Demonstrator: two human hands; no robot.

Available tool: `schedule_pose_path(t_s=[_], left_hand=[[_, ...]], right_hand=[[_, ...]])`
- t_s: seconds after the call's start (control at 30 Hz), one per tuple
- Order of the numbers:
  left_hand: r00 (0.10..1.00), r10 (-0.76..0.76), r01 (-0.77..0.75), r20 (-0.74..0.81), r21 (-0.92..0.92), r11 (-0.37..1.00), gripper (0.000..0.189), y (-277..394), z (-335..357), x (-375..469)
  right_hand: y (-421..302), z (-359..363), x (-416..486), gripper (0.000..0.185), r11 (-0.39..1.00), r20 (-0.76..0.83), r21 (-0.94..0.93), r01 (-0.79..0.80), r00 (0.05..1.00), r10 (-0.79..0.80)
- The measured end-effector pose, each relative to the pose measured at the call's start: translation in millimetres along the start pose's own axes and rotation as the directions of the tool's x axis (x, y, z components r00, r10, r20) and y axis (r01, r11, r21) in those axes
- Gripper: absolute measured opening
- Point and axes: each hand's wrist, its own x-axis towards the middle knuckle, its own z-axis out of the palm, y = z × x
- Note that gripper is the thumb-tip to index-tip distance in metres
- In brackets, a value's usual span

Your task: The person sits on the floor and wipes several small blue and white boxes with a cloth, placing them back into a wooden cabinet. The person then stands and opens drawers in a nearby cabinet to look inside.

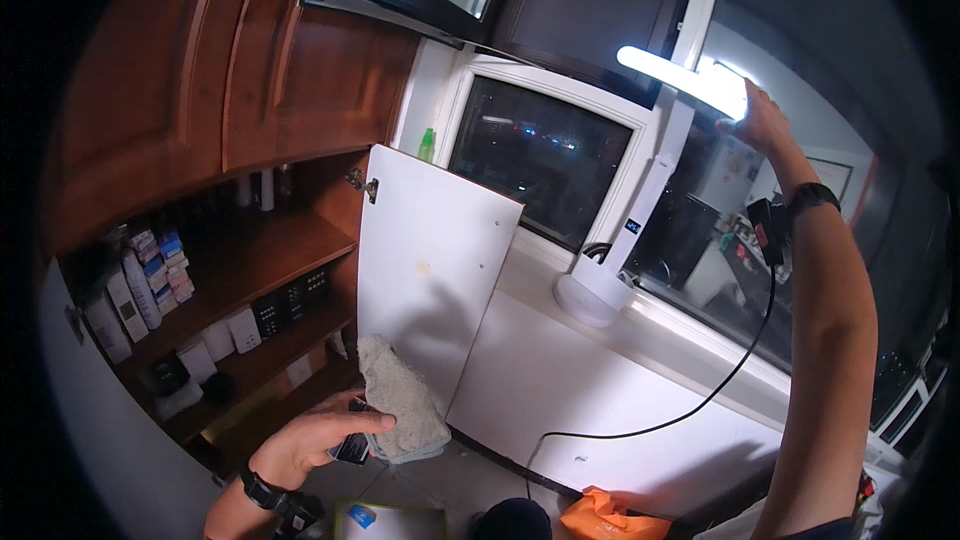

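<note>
My left hand (322, 431) grips a folded pale cloth (405, 412), thumb on top. A small dark box (350, 446) with light printing is held under the same hand, partly hidden by the fingers. Raised at the upper right, my right hand (761, 120) holds the end of the lit head (675, 79) of a white desk lamp; glare hides part of that grip. The lamp's upright stem (641, 202) bears a small display and rises from a round white base (589, 300) on the window sill (525, 274).
An open white-faced cabinet door (442, 255) stands between the sill and wooden shelves (262, 255) stacked with boxes. A black cable (637, 435) hangs in front of the sill. On the floor are an orange bag (611, 517) and a shallow tray-like object (405, 521). A green bottle (426, 144) stands by the window.
</note>
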Motion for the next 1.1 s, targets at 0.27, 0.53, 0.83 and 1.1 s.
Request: schedule_pose_path(t_s=[0.27, 0.53, 0.83, 1.1], left_hand=[[0.997, -0.061, 0.057, -0.047, -0.089, 0.994, 0.061, -27, -20, 12], [0.994, -0.088, 0.079, -0.069, -0.122, 0.989, 0.060, -52, -20, 10], [0.989, -0.101, 0.099, -0.112, -0.025, 0.995, 0.058, -67, -11, 11], [0.982, -0.173, 0.176, -0.071, 0.043, 0.983, 0.060, -82, -11, 11]], right_hand=[[26, 23, 14, 0.051, 0.984, -0.061, -0.058, 0.169, 0.983, -0.172], [23, 25, -8, 0.051, 0.971, -0.187, 0.023, 0.237, 0.955, -0.229], [13, 24, -33, 0.050, 0.948, -0.326, 0.009, 0.319, 0.897, -0.298], [7, 35, -47, 0.052, 0.941, -0.416, -0.133, 0.312, 0.844, -0.338]])
